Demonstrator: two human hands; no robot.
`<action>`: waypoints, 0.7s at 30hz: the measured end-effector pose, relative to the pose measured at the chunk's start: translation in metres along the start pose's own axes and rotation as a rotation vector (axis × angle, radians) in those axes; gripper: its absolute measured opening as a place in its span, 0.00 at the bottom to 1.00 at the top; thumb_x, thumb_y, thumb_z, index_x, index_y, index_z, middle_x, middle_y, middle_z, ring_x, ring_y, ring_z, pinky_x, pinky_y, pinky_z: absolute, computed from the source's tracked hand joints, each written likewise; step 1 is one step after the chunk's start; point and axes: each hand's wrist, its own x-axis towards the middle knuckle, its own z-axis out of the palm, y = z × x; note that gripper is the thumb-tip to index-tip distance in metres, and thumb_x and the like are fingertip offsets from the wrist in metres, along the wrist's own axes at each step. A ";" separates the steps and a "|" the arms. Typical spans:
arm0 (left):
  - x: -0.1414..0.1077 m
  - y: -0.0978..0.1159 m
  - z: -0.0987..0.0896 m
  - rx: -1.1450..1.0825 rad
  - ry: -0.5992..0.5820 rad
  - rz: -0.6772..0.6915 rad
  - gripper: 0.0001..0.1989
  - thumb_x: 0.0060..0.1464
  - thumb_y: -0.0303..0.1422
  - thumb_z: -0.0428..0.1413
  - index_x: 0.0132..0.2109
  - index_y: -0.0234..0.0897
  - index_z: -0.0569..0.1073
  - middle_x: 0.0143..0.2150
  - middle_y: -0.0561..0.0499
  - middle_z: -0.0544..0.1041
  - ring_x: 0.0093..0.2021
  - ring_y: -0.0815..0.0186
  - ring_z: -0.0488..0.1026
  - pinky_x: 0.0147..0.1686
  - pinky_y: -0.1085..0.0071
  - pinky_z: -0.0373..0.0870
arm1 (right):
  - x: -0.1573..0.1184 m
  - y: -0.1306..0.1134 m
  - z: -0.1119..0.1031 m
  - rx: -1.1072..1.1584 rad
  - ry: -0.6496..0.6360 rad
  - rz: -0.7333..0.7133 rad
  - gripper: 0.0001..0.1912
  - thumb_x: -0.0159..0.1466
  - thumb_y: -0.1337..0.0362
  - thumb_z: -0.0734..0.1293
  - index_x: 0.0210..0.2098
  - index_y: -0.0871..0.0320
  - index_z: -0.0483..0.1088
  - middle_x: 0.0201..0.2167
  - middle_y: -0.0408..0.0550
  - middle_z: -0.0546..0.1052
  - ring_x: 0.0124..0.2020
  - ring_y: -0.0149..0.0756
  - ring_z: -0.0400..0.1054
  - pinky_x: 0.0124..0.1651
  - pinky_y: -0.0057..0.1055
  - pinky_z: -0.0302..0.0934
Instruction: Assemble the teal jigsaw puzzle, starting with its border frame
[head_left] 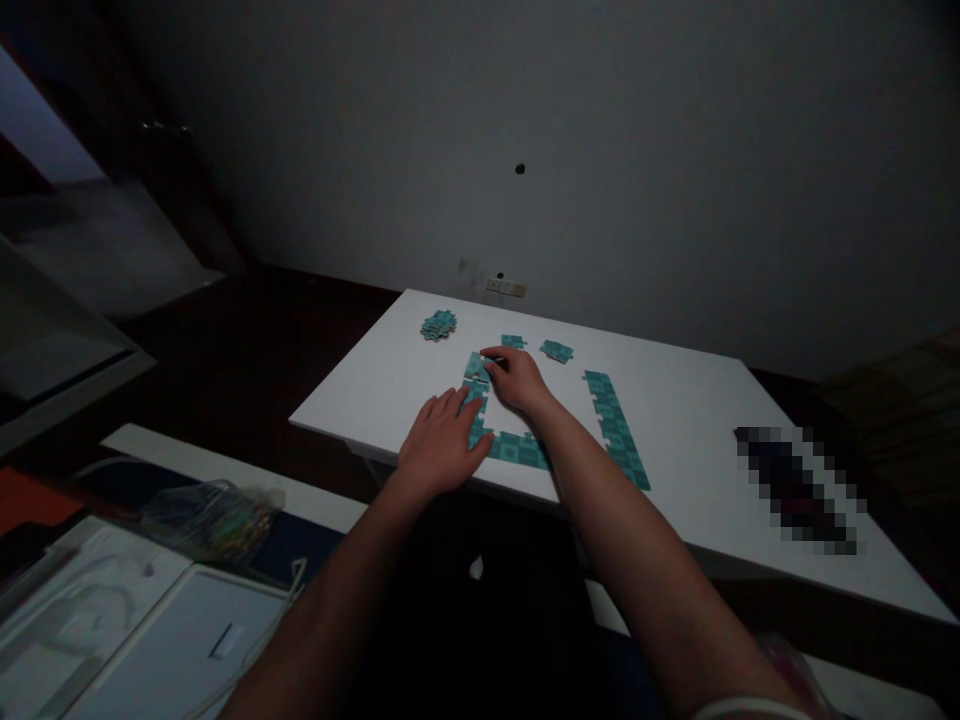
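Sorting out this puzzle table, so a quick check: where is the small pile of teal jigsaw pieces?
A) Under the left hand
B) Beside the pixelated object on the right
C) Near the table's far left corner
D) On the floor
C. The small pile of teal jigsaw pieces lies near the far left corner of the white table, beyond the left hand and the right hand.

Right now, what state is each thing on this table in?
Left hand: open, lying flat over the puzzle pieces.
Right hand: fingers reaching down onto a teal piece.
Teal puzzle heap: piled loose, untouched.
Long teal strip: pieces joined, untouched.
Teal corner section: pieces joined, beside the left hand.
White table: bearing all these.
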 end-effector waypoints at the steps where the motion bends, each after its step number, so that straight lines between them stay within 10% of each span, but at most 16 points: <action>1: 0.000 0.000 0.000 0.003 -0.003 0.001 0.33 0.78 0.48 0.53 0.81 0.39 0.66 0.86 0.35 0.63 0.85 0.39 0.60 0.84 0.40 0.55 | 0.000 -0.001 0.000 -0.002 -0.005 -0.001 0.15 0.73 0.71 0.71 0.55 0.56 0.87 0.56 0.58 0.89 0.56 0.50 0.84 0.67 0.52 0.74; 21: 0.000 0.001 -0.002 0.053 0.005 0.004 0.32 0.79 0.48 0.54 0.80 0.37 0.69 0.84 0.33 0.66 0.84 0.41 0.62 0.83 0.42 0.57 | -0.011 -0.009 -0.004 -0.422 -0.108 -0.222 0.10 0.76 0.61 0.75 0.51 0.51 0.90 0.54 0.59 0.88 0.55 0.56 0.79 0.67 0.53 0.70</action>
